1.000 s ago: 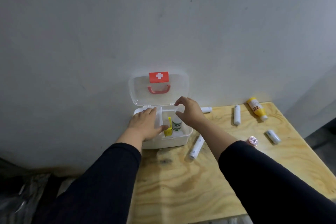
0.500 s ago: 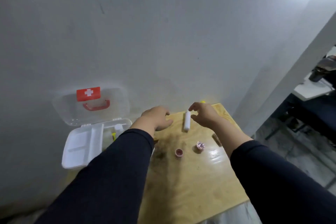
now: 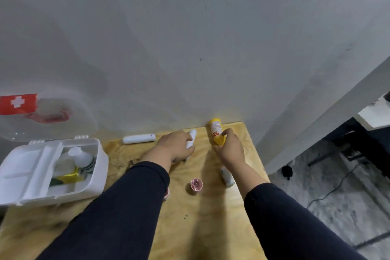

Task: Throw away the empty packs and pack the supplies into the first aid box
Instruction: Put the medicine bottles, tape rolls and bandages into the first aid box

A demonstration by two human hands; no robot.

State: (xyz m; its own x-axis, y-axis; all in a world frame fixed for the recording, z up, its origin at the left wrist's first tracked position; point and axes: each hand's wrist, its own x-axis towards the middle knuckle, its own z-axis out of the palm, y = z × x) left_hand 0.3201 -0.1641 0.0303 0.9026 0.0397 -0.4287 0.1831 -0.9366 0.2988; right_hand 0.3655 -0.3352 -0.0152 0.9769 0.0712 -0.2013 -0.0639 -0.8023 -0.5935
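The white first aid box (image 3: 99, 167) stands open at the left of the wooden table (image 3: 190, 217), its clear lid (image 3: 52, 124) with a red cross leaning on the wall. Inside lie a white bottle (image 3: 81, 157) and yellow items (image 3: 68, 178). My left hand (image 3: 174, 146) is closed around a white tube (image 3: 192, 135) near the wall. My right hand (image 3: 229, 146) grips a yellow bottle (image 3: 216, 129) at the table's back right. Another white tube (image 3: 139, 138) lies along the wall.
A small pink round pot (image 3: 196, 184) sits mid-table, and another pink pot (image 3: 166, 193) peeks from under my left sleeve. A white tube (image 3: 226, 176) lies beside my right forearm. The table's right edge drops to a grey floor with a cable (image 3: 329, 192).
My view swung right, away from the box. My left hand left the box and closed on a white tube; my right hand moved to the back and took the yellow bottle.
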